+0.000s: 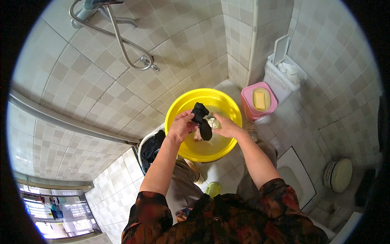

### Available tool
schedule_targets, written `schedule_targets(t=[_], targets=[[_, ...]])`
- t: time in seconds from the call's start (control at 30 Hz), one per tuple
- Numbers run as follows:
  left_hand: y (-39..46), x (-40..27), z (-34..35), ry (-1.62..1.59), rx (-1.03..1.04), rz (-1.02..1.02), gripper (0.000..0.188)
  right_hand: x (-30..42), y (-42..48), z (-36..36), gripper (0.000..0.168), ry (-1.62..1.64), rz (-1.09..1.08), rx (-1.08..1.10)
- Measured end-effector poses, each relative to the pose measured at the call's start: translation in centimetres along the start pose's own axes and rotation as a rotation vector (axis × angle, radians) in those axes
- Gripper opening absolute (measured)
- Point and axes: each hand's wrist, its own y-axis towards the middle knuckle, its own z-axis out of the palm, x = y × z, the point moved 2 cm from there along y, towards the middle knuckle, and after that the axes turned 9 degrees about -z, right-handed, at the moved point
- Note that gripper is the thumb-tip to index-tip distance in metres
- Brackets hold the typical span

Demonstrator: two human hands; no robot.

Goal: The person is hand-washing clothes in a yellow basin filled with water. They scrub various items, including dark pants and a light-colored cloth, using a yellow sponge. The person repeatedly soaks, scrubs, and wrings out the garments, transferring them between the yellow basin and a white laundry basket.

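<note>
A black sock (205,129) hangs folded from my left hand (181,125), pinched between thumb and fingers. It is held over a round yellow plastic basin (203,92) containing cloudy water. My right hand (228,126) is just to the right of the sock, thumb and fingers apart and nothing in its grasp; whether a fingertip touches the sock I cannot tell. Behind the sock, a whitish cloth (213,122) and a pinkish item (197,136) lie in the basin, both partly hidden.
Right of the basin, a bar of yellow soap (260,100) rests in a dish on a pink lidded bucket (248,89). A white bin (281,84) stands behind. On my left is a black-lined bin (152,146); a squat toilet (300,178) is at right. A shower hose (134,45) hangs on the wall.
</note>
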Motion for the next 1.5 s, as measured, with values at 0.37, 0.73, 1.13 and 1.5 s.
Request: schedule_targets(t=[0.37, 0.73, 1.13, 1.5], targets=[[-1.5, 1.7, 0.4, 0.014, -0.027, 0.075, 0.019, 2.7, 0.9, -1.9, 0.038, 0.759, 0.130, -0.056], [-2.4, 1.7, -0.5, -0.003, -0.114, -0.085, 0.009, 3.9, 3.9, 0.7, 0.016, 0.819, 0.190, -0.056], [1.1, 1.9, -3.0, 0.849, -0.443, 0.304, 0.016, 4.4, 5.0, 0.3, 0.015, 1.259, 0.141, -0.261], [0.4, 1.7, -2.3, -0.211, -0.146, 0.081, 0.043, 3.9, 6.3, 1.7, 0.034, -0.053, 0.049, -0.165]])
